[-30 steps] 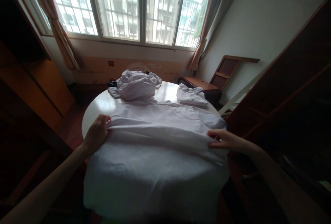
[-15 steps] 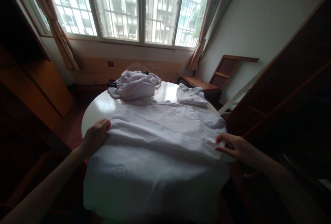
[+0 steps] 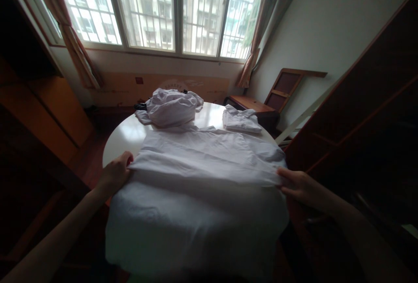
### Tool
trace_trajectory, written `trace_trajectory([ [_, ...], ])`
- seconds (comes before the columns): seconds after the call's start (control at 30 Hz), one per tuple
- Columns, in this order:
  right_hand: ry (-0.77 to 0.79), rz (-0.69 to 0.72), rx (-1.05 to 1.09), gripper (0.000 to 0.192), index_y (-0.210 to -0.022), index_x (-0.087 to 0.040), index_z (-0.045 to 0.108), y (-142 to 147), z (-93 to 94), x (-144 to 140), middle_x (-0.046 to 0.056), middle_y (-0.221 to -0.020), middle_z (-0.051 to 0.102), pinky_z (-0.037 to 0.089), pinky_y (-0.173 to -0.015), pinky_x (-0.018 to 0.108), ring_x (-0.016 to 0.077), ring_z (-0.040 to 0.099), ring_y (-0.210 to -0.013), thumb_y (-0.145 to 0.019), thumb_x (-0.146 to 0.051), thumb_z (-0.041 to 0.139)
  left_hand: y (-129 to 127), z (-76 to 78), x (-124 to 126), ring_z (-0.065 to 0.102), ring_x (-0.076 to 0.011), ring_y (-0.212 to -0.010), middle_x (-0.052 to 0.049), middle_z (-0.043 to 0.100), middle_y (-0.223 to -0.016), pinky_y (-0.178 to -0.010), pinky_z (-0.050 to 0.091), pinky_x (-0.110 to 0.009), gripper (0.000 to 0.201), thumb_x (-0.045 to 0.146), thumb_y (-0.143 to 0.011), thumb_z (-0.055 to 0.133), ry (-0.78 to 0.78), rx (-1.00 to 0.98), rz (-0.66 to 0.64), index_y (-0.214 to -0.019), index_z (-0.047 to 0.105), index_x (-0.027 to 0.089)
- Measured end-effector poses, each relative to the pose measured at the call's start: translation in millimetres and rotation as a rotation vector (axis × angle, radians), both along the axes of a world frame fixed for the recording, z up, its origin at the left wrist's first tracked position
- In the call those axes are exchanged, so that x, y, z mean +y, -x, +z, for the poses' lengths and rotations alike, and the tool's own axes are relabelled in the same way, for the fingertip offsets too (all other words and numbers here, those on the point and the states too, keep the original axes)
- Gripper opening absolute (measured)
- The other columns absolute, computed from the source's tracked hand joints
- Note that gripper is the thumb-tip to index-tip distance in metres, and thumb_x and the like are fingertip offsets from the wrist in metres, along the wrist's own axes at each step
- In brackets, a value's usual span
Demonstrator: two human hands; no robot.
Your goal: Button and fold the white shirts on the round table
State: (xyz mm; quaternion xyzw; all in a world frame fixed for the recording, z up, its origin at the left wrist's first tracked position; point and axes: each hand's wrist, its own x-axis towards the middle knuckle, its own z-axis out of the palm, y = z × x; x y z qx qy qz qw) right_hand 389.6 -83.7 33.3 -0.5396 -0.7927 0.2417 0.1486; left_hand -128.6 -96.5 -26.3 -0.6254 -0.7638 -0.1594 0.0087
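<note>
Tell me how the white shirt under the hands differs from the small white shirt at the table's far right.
The spread shirt lies opened out, covering the near half of the table and hanging over its edge; the folded shirt is a compact rectangle, collar up. The left hand and right hand hold the spread shirt's sides; nothing touches the folded shirt. Both are white.

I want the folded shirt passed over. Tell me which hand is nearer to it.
Right. The right hand grips the spread shirt below the folded shirt; the left hand is across the table.
</note>
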Motion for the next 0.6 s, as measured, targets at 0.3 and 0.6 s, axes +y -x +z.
trace_trajectory([
  [0.3,0.516,-0.018,0.162,0.044,-0.088,-0.019,0.061,-20.4,7.1,15.1,0.003,-0.079,0.058,0.044,-0.065,0.029,0.018,0.055,-0.072,-0.059,-0.051,0.071,-4.7,4.2,-1.7,0.058,-0.021,-0.064,-0.005,0.06,-0.074,-0.053,0.035,-0.027,0.017,0.017,-0.069,0.041,0.036,0.02,0.032,-0.085,0.046,0.02],
  [0.6,0.369,0.002,0.083,0.047,-0.065,-0.017,0.056,-10.7,-9.4,16.3,0.001,-0.067,0.052,0.041,-0.061,0.027,0.0158,0.048,-0.066,-0.066,-0.064,0.06,-0.8,1.1,1.3,0.061,-0.0223,-0.068,-0.007,0.064,-0.074,-0.052,0.033,-0.027,0.016,0.015,-0.071,0.041,0.068,0.059,0.038,-0.078,0.054,0.02],
])
